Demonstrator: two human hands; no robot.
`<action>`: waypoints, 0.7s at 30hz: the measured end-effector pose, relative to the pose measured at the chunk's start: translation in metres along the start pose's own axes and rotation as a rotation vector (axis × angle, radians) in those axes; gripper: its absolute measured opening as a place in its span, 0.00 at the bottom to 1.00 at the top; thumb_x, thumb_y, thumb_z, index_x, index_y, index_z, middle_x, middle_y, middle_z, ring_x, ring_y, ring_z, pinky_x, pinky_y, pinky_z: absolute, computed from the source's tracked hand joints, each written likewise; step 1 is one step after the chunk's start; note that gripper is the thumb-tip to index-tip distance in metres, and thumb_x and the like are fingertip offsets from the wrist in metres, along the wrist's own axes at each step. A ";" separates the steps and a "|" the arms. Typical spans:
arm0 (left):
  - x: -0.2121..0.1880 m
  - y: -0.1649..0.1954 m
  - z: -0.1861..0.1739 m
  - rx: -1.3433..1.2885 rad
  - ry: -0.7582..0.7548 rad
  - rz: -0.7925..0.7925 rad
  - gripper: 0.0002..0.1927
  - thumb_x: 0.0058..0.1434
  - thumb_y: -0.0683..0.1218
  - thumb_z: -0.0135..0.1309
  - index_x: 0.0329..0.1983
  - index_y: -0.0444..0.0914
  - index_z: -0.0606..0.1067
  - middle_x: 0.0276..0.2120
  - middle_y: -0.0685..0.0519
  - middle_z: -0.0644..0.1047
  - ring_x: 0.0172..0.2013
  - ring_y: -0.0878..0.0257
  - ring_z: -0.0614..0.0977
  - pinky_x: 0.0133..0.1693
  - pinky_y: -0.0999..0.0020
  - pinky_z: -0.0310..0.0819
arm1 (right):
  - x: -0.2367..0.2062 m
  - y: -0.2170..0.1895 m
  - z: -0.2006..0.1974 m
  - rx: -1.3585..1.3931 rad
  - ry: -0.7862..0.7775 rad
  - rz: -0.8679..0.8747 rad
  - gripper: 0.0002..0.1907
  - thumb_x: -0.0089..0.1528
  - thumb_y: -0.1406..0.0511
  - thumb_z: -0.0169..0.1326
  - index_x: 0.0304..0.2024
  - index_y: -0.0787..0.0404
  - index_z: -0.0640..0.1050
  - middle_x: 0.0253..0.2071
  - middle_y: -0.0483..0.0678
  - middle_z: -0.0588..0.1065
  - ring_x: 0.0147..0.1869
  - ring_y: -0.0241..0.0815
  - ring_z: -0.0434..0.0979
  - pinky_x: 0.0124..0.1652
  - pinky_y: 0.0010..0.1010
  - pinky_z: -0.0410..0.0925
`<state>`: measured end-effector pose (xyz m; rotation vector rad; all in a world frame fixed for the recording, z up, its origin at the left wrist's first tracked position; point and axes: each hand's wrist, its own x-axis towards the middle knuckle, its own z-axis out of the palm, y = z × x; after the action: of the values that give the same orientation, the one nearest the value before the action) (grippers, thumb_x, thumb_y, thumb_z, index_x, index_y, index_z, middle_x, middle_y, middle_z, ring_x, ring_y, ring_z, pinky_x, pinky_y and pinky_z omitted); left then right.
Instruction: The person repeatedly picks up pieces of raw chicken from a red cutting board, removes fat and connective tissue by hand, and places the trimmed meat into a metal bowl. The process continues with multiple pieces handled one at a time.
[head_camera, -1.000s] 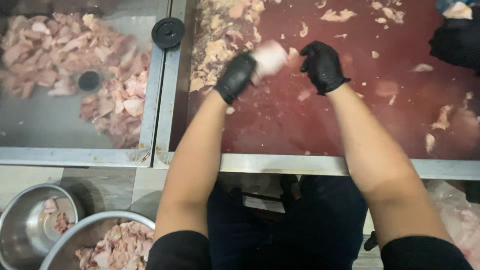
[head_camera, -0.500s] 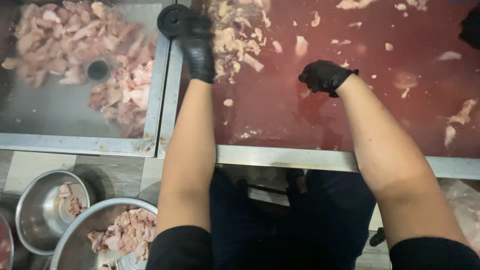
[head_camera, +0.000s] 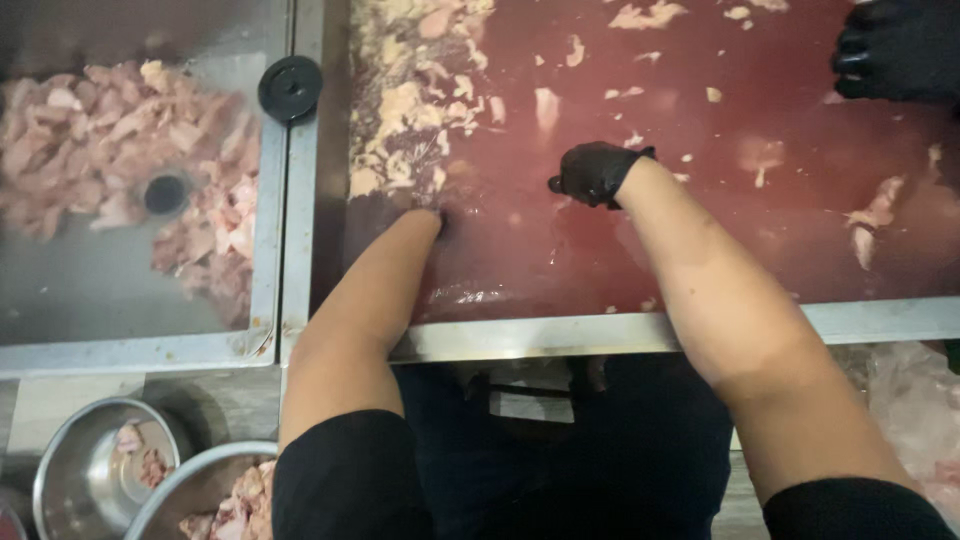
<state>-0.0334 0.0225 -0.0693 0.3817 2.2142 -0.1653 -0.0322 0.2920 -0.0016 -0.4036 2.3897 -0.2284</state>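
My right hand, in a black glove, rests on the wet red cutting board with its fingers curled in and nothing visible in them. My left forearm reaches up to the board just below a pile of pale meat scraps. Only a sliver of the black glove of my left hand shows at the wrist; the fingers are hidden, so I cannot tell whether they grip anything. Small scraps lie scattered between the pile and my right hand.
Left of the board, a steel sink holds pink meat pieces around a drain, with a black plug on the divider. Another person's gloved hand is at the top right. Two steel bowls with meat stand below left.
My left hand held a meat piece a second ago, went up to the plug by the sink, and has now come back down onto the board. My right hand barely moved.
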 end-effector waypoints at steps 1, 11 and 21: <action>0.004 0.002 0.004 0.005 -0.017 -0.004 0.15 0.62 0.50 0.52 0.47 0.38 0.79 0.44 0.42 0.80 0.45 0.48 0.81 0.47 0.56 0.74 | -0.005 -0.003 -0.005 0.034 -0.004 0.025 0.31 0.70 0.49 0.43 0.27 0.68 0.79 0.29 0.55 0.79 0.29 0.51 0.81 0.33 0.42 0.74; 0.020 0.026 0.030 0.025 -0.140 0.021 0.18 0.59 0.47 0.56 0.52 0.39 0.76 0.43 0.48 0.79 0.42 0.56 0.80 0.41 0.62 0.75 | -0.038 -0.024 -0.029 0.086 -0.078 0.158 0.30 0.68 0.47 0.44 0.27 0.63 0.78 0.31 0.50 0.79 0.27 0.48 0.79 0.36 0.46 0.71; -0.059 0.002 -0.048 -0.416 0.007 0.355 0.24 0.56 0.44 0.59 0.57 0.40 0.73 0.42 0.53 0.79 0.39 0.63 0.80 0.35 0.68 0.77 | 0.023 0.034 0.006 0.048 0.123 0.076 0.23 0.70 0.51 0.47 0.36 0.63 0.79 0.33 0.51 0.80 0.34 0.47 0.81 0.42 0.49 0.71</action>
<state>-0.0339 0.0235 0.0063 0.5304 2.0800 0.4797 -0.0524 0.3157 -0.0293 -0.2826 2.5094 -0.2828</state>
